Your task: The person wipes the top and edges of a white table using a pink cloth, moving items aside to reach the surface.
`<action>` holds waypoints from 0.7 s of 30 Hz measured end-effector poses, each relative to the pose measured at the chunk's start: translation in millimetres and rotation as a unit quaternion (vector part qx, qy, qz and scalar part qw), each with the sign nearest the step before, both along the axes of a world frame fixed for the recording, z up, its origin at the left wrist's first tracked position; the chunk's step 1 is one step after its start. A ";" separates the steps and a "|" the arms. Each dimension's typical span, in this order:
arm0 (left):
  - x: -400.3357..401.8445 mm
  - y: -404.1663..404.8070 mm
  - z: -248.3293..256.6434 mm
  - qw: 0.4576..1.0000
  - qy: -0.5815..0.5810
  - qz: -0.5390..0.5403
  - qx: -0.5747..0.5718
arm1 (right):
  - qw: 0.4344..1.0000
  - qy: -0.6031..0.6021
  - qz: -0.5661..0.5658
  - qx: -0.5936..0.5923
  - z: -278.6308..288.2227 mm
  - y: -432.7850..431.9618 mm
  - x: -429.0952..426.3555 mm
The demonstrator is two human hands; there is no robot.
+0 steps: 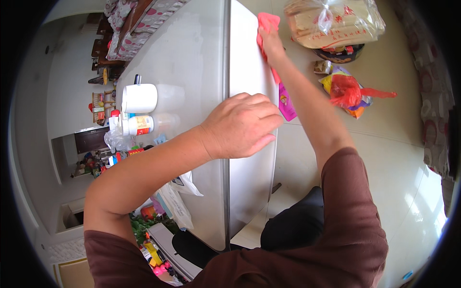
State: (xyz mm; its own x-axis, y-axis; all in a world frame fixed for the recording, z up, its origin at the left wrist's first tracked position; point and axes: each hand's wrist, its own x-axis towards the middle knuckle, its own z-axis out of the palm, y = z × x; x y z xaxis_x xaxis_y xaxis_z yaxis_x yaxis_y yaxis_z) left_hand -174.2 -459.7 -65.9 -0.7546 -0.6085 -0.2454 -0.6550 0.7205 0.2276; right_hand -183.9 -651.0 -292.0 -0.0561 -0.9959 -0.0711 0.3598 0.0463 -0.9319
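Observation:
My right hand (272,44) presses a pink cloth (268,19) against the far outer edge of the white table panel (246,68); part of the cloth hangs down along that edge. My left hand (243,124) lies over the same panel closer to me, its back turned up and its fingers bent towards the outer edge. Whether its fingertips grip that edge is hidden. A dark metal strip (226,54) runs between the white panel and the grey glossy tabletop (194,46).
On the tabletop's left stand a white mug (140,98), a white bottle (140,125) and a tissue pack (174,205). On the tiled floor at right lie a pink packet (286,104), a plastic-wrapped bundle (335,23) and a red plastic bag (345,90). A patterned cover (432,118) hangs far right.

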 end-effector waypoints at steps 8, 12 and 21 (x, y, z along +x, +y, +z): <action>15.8 4.1 -1.7 0.991 0.110 -0.009 -0.071 | 0.889 -0.365 0.217 -0.172 107.4 17.3 -7.9; 21.5 7.9 -4.0 0.978 0.166 -0.032 -0.122 | 0.945 -0.280 0.117 -0.120 123.1 96.1 -5.2; 29.2 -1.6 -26.5 0.897 0.281 -0.110 -0.325 | 0.963 -0.170 0.206 0.016 98.6 267.3 -31.8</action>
State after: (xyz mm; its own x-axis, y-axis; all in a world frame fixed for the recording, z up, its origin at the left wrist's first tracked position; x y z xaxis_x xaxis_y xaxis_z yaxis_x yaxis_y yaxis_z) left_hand -145.0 -461.2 -92.4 -0.7671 -0.3075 0.5631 -0.3948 0.9180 -0.0365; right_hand -215.7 -383.6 -193.5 0.3754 -0.9257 -0.0468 0.5895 0.2774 -0.7586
